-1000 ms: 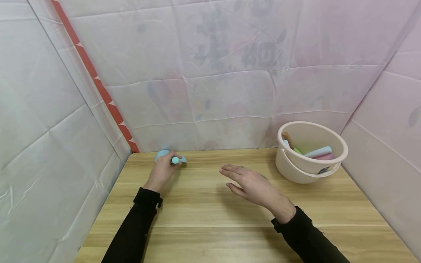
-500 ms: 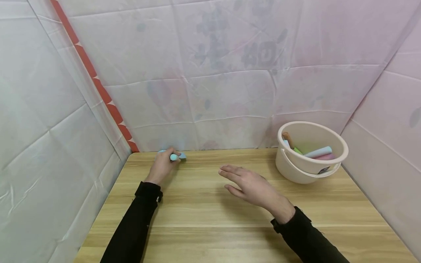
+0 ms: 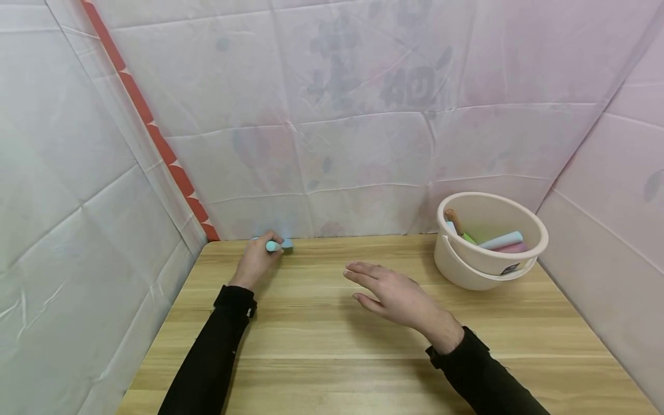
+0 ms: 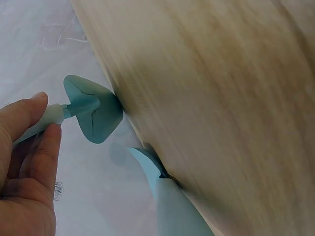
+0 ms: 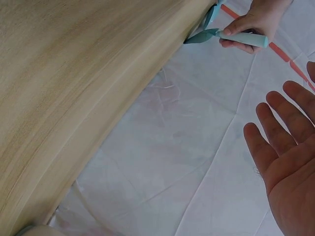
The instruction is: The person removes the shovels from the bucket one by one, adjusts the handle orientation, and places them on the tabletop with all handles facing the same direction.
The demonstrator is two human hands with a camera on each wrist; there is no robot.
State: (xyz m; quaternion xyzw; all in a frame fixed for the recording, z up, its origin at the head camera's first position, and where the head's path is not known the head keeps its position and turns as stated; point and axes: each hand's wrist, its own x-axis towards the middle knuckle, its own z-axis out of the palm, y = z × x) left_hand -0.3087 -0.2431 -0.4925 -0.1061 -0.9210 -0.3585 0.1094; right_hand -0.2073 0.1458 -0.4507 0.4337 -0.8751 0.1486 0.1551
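My left hand is at the back left of the wooden table, against the sheet wall. It pinches the pale blue handle of a small tool. In the left wrist view the fingers hold that handle, and the tool's teal triangular blade touches the table's edge. A second pale blue piece lies just beside it. My right hand hovers open over the middle of the table, fingers straight, holding nothing; the right wrist view shows its palm.
A cream plastic bucket stands at the back right and holds several coloured sticks. Creased white sheets wall in the table at the back and both sides. A red strip runs down the left corner.
My left hand has slid a little farther toward the back wall with the tool. The right hand has drifted slightly left and stays open.
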